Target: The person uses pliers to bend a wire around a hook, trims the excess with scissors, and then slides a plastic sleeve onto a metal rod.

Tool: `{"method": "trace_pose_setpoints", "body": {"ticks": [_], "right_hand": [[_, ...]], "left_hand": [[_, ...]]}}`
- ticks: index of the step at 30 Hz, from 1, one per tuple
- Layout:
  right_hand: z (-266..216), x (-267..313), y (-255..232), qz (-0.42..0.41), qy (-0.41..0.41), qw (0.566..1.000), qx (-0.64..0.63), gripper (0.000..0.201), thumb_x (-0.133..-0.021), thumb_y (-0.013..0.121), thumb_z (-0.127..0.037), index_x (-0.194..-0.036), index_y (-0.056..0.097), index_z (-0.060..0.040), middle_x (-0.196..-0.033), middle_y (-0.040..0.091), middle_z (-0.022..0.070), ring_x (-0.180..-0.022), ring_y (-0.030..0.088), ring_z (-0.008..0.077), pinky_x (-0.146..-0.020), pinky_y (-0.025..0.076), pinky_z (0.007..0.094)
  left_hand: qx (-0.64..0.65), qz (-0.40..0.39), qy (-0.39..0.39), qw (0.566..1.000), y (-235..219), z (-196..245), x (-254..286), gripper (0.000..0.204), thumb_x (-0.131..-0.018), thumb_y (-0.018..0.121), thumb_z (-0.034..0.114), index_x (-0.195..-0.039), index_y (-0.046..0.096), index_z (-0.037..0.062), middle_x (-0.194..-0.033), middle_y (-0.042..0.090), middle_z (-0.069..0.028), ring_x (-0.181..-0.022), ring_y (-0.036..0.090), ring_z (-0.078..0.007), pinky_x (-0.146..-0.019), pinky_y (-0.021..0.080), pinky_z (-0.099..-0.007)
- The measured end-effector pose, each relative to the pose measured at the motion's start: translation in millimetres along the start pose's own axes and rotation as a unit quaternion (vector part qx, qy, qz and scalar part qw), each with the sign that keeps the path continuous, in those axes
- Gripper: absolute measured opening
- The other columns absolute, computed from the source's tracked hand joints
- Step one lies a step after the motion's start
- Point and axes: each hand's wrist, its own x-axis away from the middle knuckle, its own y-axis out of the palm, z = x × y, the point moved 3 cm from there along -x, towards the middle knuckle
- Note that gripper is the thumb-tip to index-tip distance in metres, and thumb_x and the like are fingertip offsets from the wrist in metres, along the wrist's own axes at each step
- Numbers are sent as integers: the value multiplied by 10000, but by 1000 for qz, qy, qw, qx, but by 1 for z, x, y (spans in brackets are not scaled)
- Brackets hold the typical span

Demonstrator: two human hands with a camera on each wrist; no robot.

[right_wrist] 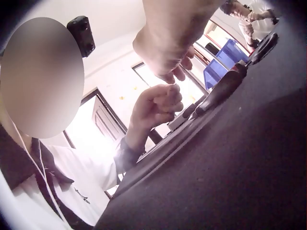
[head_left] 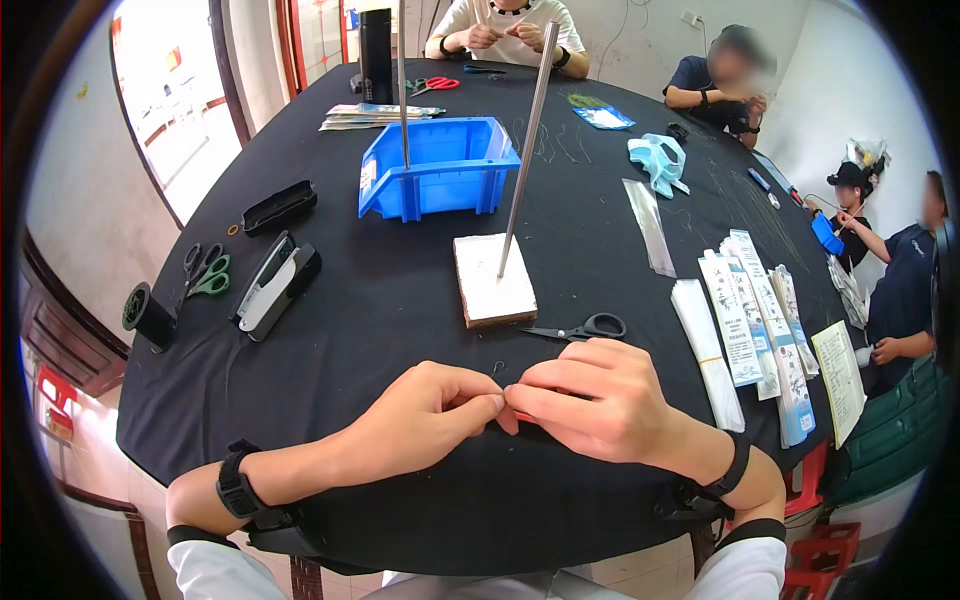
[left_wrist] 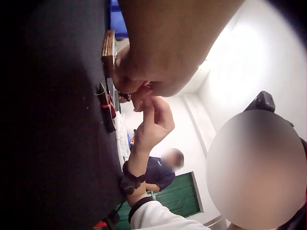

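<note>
My left hand and right hand meet fingertip to fingertip over the near side of the table. Thumb and forefinger pinch together on each. A thin curled line shows just beyond the fingertips; I cannot tell how much of it they hold. Something small and red peeks out under the right fingers. In the left wrist view, a red-and-black item lies on the cloth below the hands. Black-handled scissors lie just past the right hand, beside a white block with a metal rod.
A blue bin stands behind the block. To the left are a stapler, green-handled scissors and a dark spool. Printed packets and clear sleeves lie right. Other people sit around the table.
</note>
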Motion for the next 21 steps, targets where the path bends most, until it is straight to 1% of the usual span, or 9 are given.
{"method": "trace_pose_setpoints", "body": {"ticks": [4,7,8,9,11,14,17,20,21], "right_hand": [[0,-3,-1,27,33,999,-13,194,-636,722,-87,-806,629,-79,-769,586,3,-617,534,155,-540,441,273],[7,-2,-4,-62,110,991,-40,199,-645,743,-127,-777,603,-73,-714,563,7,-621,535,180,-558,446,283],[8,-2,-5,-144,141,977,-67,219,-660,745,-162,-773,588,-59,-762,556,29,-697,544,206,-616,451,298],[6,4,-1,-180,109,975,-69,250,-663,744,-182,-799,589,-41,-857,551,66,-785,540,223,-670,447,310],[6,11,5,-212,92,970,-81,274,-659,743,-197,-803,586,-26,-932,537,98,-827,533,238,-694,444,321],[10,13,11,-211,79,973,-57,242,-682,734,-177,-751,554,-33,-932,543,95,-798,545,235,-681,459,327],[20,18,17,-176,154,963,-133,224,-697,722,-157,-763,563,-14,-881,550,99,-777,537,243,-678,455,326],[26,13,6,-296,304,897,-124,213,-719,713,-180,-793,615,-6,-789,559,89,-764,531,242,-654,449,327],[26,16,5,-273,293,910,-109,208,-723,714,-184,-797,628,-10,-775,560,81,-760,530,237,-654,449,328]], "left_hand": [[-8,40,23,999,-1,2,0,244,-904,484,151,-867,669,-3,-578,439,41,-517,343,-22,-457,268,-203],[2,81,15,997,-8,4,1,239,-877,480,130,-825,658,-21,-547,429,16,-536,368,-41,-489,308,-231],[9,92,17,996,-11,2,2,238,-878,480,130,-824,656,-21,-546,424,19,-538,365,-39,-487,304,-229],[16,106,17,994,-15,0,2,238,-879,480,130,-823,655,-20,-544,420,21,-539,362,-38,-484,301,-227],[31,115,22,993,-17,-1,2,236,-881,480,131,-822,653,-19,-548,415,26,-535,351,-34,-477,290,-225],[50,130,34,990,-19,-1,1,236,-886,479,131,-829,652,-19,-561,409,38,-529,331,-30,-470,276,-220],[94,142,44,984,-23,-3,0,240,-898,474,131,-839,649,-22,-574,400,51,-516,313,-19,-457,259,-208],[150,150,33,977,-27,-4,-1,247,-919,472,147,-843,629,-29,-571,341,65,-491,263,-15,-429,208,-198],[167,152,28,974,-28,-4,-2,252,-927,473,155,-843,619,-33,-568,313,70,-481,241,-14,-417,186,-196]]}}
